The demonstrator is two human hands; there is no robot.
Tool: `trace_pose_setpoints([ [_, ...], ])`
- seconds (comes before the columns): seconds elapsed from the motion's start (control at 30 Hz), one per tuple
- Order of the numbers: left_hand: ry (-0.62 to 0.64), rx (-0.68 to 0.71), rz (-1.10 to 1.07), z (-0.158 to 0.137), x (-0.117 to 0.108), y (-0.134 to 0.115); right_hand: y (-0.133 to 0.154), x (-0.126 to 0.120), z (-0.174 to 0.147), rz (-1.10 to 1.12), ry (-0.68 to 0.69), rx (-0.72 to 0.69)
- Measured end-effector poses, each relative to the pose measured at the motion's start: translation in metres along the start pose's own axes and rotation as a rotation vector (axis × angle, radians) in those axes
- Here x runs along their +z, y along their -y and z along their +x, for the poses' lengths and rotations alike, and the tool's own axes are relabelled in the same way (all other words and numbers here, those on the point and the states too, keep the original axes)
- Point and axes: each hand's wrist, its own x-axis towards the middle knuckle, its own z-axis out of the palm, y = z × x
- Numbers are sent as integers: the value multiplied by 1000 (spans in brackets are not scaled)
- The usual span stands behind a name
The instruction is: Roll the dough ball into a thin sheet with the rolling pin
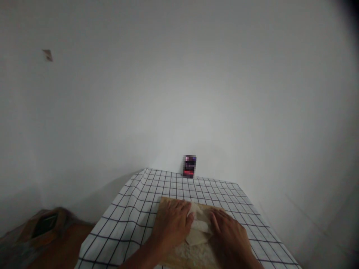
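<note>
Between my left hand (176,220) and right hand (231,229), on the board (160,213), sits that pale doughy sheet (198,238), folded-looking ridge (201,225) running crosswise. Neither's clearly nearer tbh. Both palms-down, fingers loosely together; can't tell from my feed if they're gripping anything.

On the desk (137,209), dough (196,238) lies on a board (193,257) between my left hand (176,220) and right hand (231,229); behind stands a phone (189,166).
</note>
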Motion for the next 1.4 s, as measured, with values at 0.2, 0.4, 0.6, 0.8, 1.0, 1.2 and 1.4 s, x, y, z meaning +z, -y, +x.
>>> trace_pose_setpoints([
  [0.2, 39, -67, 52, 18, 5, 2, -4, -2, 19, -106, 39, -79],
  [0.4, -47, 7, 39, -1, 4, -1, 0, 7, -11, -21, -64, -63],
  [0.6, -71, 61, 8, -23, 5, -3, -6, 32, -35, -50, -117, -77],
  [0.8, -72, 47, 7, -9, 6, 0, -2, 10, -8, 15, -33, -26],
  [1.0, 39, -69, 44, 26, 1, 2, -17, 4, 44, -4, 89, -155],
  [1.2, 98, -157, 46, 34, -4, -3, -18, 5, 60, 79, 136, -48],
  [1.4, 21, -106, 68, 12, -7, -12, -14, 5, 33, 96, 101, -41],
])
